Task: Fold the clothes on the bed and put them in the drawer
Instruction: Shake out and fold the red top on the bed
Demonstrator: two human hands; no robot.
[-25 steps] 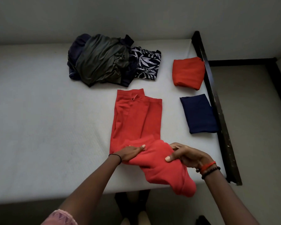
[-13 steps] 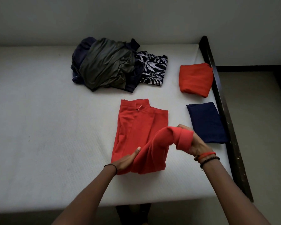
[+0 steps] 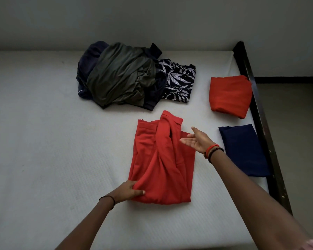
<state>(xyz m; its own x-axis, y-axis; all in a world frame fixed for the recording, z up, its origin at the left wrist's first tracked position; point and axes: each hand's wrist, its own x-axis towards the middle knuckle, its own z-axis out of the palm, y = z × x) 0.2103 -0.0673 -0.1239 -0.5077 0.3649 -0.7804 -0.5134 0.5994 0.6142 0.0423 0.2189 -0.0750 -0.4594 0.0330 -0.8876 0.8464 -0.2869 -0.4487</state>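
Note:
A red garment [image 3: 161,159] lies folded in half on the white mattress [image 3: 43,141]. My left hand [image 3: 129,192] grips its near-left corner, thumb on top and fingers under the fold. Above the garment's right edge my right hand [image 3: 197,140] hovers with straight fingers, holding nothing. At the back sits an unfolded heap: an olive garment [image 3: 119,76] over dark navy clothes, with a leaf-print piece [image 3: 177,82] beside it. A folded red piece [image 3: 230,95] and a folded navy piece [image 3: 243,150] lie along the right edge.
A dark wooden bed rail [image 3: 260,123] runs along the mattress's right side, with floor beyond it. A plain wall stands behind the bed. No drawer is in view.
My right hand carried the garment's lower half up over the upper half and let it go. My left hand stayed at the near-left fold.

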